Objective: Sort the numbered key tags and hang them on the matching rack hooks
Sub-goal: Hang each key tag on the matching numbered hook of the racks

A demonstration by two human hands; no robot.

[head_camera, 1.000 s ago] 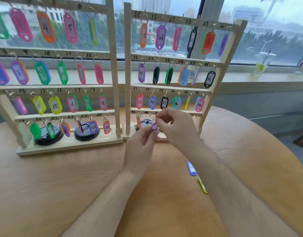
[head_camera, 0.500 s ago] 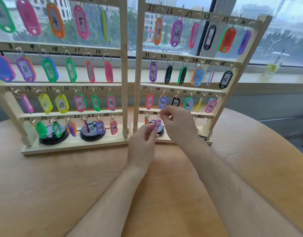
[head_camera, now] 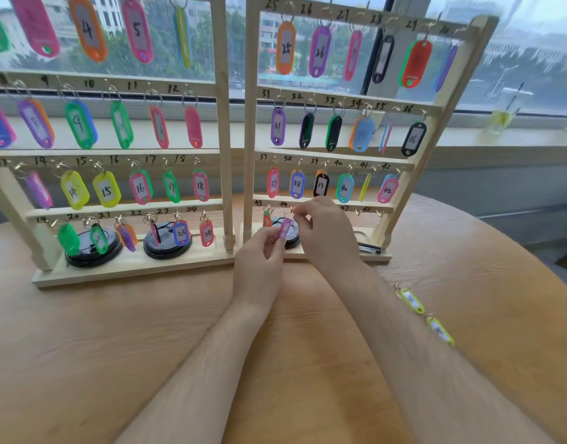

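Observation:
Two wooden racks stand side by side, the left rack (head_camera: 223,129) and the right rack (head_camera: 248,129), both hung with several numbered coloured tags. A small purple key tag (head_camera: 285,228) sits under the bottom rail of the right rack, near the hook marked 44. My left hand (head_camera: 259,264) pinches the tag's lower body. My right hand (head_camera: 327,232) pinches its metal ring up at the hook. An orange tag (head_camera: 267,219) hangs just left of it. Two yellow-green tags, one (head_camera: 412,299) and another (head_camera: 439,330), lie loose on the table beside my right forearm.
Black round lids (head_camera: 167,248) sit on the rack bases. A black pen (head_camera: 370,249) lies at the right rack's foot. The round wooden table (head_camera: 115,347) ends at the right. A glass (head_camera: 501,120) stands on the window sill.
The view has moved closer to the racks. Both hands have carried the purple tag up to the bottom rail of the right rack.

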